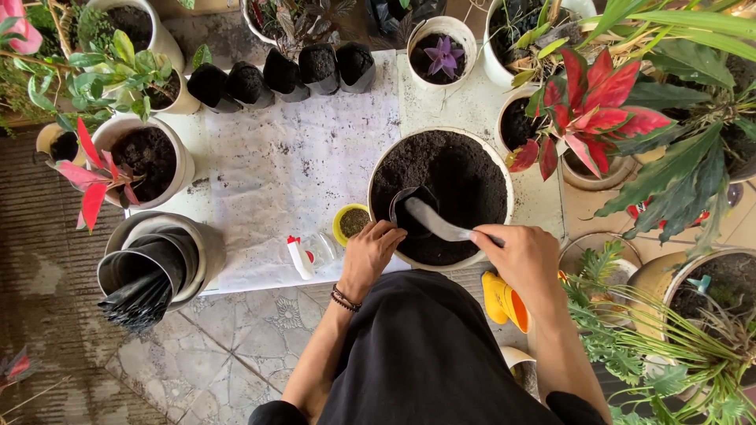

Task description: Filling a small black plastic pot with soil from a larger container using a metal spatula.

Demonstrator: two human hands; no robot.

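A large white basin of dark soil (498, 162) stands on the white sheet in front of me. My left hand (370, 253) holds a small black grow bag (408, 206) open at the basin's near left side. In my right hand (526, 256) is a grey scoop (435, 223), its blade lying over the mouth of the bag. I wear a dark bead bracelet on the left wrist.
Several filled black grow bags (283, 75) line the far edge of the white sheet (283, 169). A small yellow cup of soil (351, 221) and a white bottle (299, 256) lie near my left hand. Potted plants ring the sheet; a yellow watering can (501, 299) sits right; stacked bags in a pot (150, 271) sit left.
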